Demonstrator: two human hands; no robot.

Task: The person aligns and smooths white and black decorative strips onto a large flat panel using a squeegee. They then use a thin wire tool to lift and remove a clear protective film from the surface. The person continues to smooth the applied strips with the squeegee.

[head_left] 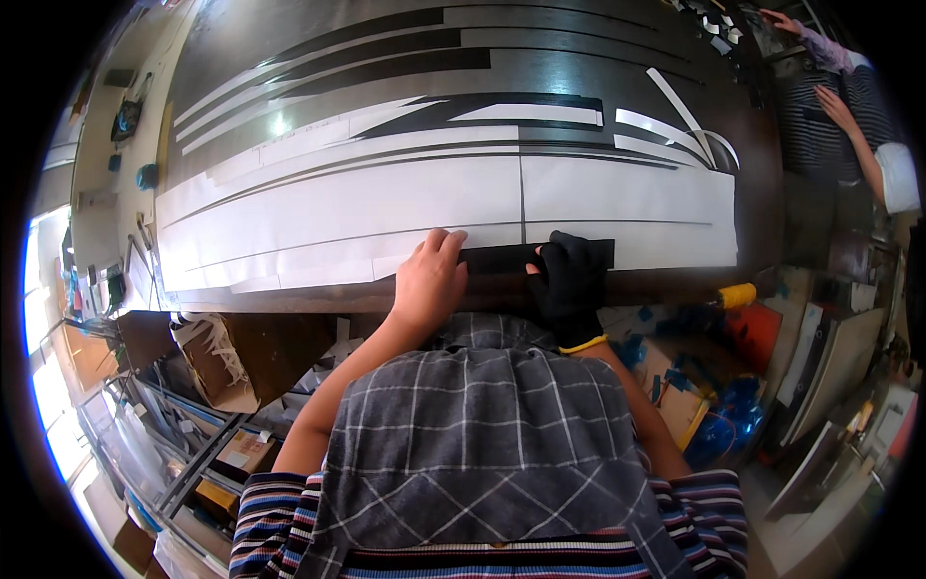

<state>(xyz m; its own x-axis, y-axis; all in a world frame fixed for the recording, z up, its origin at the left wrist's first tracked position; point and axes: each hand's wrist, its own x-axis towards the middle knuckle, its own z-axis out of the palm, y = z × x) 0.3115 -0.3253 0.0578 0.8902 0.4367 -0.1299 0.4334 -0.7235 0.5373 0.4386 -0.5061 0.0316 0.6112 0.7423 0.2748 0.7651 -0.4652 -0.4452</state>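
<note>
My bare left hand point(429, 280) lies flat at the near edge of a long dark table point(231, 58), its fingers on the white sheet point(386, 203) where it meets a black strip point(502, 257). My right hand point(571, 280), in a black glove with a yellow cuff, presses on the same black strip a little to the right. The strip lies along the lower border of the large white sheets, which carry thin dark curved lines. Neither hand grips anything that I can see.
More black and white cut strips point(540, 111) cover the far part of the table. Another person's hands point(834, 106) reach over the far right corner. Cardboard boxes point(217, 362), paper scraps and a metal frame lie lower left; blue scraps point(723, 425) and boards lie lower right.
</note>
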